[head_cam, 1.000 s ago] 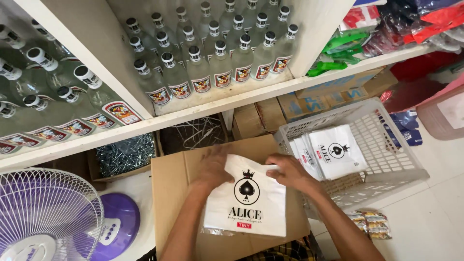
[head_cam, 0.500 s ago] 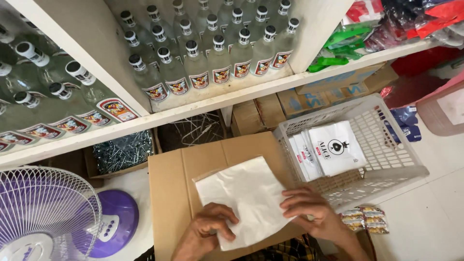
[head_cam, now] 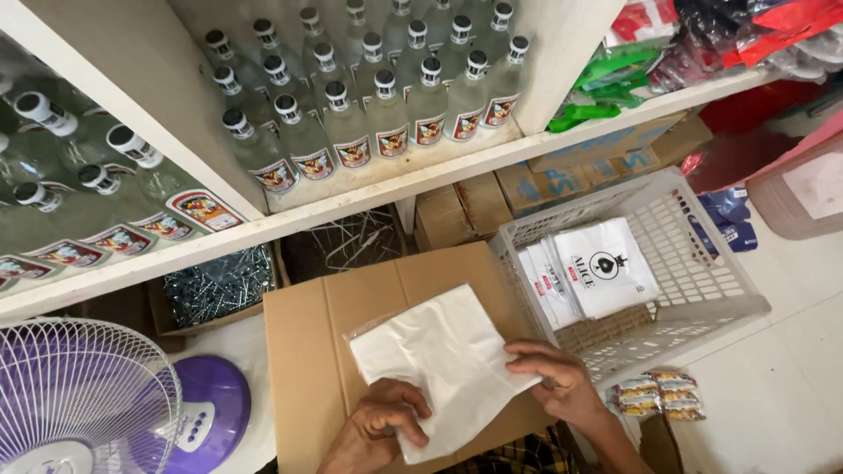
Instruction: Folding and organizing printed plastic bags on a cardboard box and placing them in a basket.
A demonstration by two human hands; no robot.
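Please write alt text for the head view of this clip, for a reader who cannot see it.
Two hands, left hand and right hand, press a white plastic bag flat on a cardboard box. To the right stands a white basket of similar bags; above, shelves of clear bottles.

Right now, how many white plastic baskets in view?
1. The white basket sits right of the cardboard box, holding a stack of white bags. Others could be hidden out of frame.

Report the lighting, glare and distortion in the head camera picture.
Head view: soft, even daylight, weak shadows; the white plastic bag under the left hand and right hand is bright but not blown out; slight sheen on the bottles; wide-angle lens bows the shelf; edges slightly soft.
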